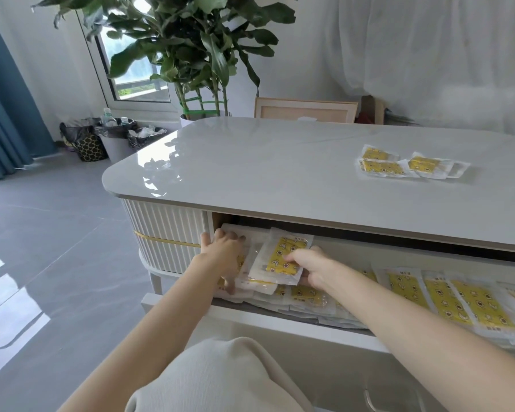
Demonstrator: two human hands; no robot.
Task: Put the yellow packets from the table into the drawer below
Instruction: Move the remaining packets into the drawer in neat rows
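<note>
Stack of clear-wrapped yellow patterned packets [283, 257]: gripped at its left by the left hand [225, 257], pinched at its right by the right hand [308, 269], at the left end of the open white drawer [280, 318]. Best lowered flat, edges squared. Three more packets [399, 165] are left on the glossy grey tabletop [265, 162]. Printing cannot be read.

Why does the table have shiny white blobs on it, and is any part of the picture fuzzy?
Head view: the glossy table seems to mirror daylight from the window, so white glare sits near its left corner; the floor shines likewise at lower left. Head view, right edge: the packets in the drawer look soft and stretched by the wide lens.
</note>
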